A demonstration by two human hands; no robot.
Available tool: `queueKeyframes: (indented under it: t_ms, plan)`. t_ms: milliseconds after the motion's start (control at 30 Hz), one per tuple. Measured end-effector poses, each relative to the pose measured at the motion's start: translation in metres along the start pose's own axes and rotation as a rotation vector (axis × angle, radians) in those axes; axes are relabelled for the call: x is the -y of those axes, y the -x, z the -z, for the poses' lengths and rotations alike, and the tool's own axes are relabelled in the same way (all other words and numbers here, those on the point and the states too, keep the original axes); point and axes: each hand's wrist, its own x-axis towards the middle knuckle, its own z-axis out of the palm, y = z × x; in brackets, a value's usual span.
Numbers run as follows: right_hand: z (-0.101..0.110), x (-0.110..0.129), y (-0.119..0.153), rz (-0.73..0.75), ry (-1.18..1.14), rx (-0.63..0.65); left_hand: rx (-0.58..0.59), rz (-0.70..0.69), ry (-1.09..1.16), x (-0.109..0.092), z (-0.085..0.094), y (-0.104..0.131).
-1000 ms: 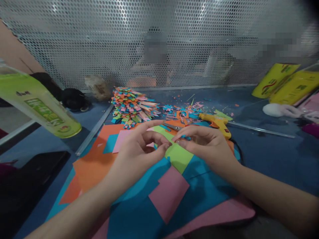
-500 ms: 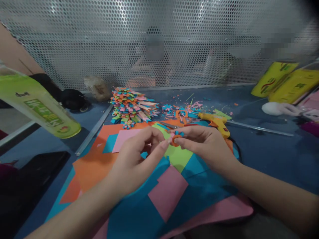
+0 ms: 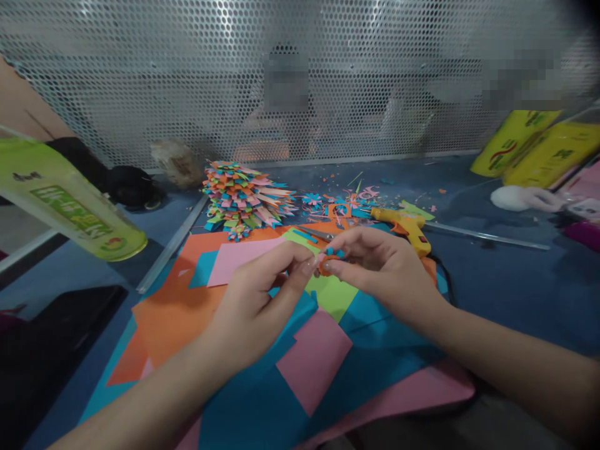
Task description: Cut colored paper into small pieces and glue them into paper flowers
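Note:
Between my hands is a small curled paper piece [image 3: 329, 265], orange with blue and pink parts. My right hand [image 3: 382, 265] pinches it between thumb and fingers. The thumb and index finger of my left hand [image 3: 267, 294] are pressed together at its pink left side. Beneath lie coloured sheets: orange [image 3: 182, 319], blue [image 3: 248, 400], pink [image 3: 314, 359] and green [image 3: 334, 297]. Scissors [image 3: 316, 234] rest just beyond my fingers. A cone of many folded paper strips [image 3: 241, 197] stands behind my left hand.
A yellow glue gun [image 3: 405, 228] lies behind my right hand, near paper scraps [image 3: 356, 199]. At left are a green bottle [image 3: 84, 212] and a black flat object [image 3: 70, 331]. Yellow packages [image 3: 544, 150] sit far right. A perforated metal screen [image 3: 347, 112] rises behind; a person shows beyond it.
My right hand's fingers have curled in more around the paper piece, and its thumb has shifted slightly left. The whole view has moved a little.

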Motion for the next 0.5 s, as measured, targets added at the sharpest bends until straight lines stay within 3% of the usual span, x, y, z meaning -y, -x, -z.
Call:
queueKeyframes:
  t_ms: [300,500]
  plan:
    - [-0.0017,0.0006,0.0004,-0.085,0.010,0.038,-0.033,0.000,0.030,0.0026,0.0030,0.0003]
    - [-0.0016,0.0013,0.0021,-0.032,0.077,0.026,-0.071,-0.007,-0.028,0.0011,0.0025,-0.0006]
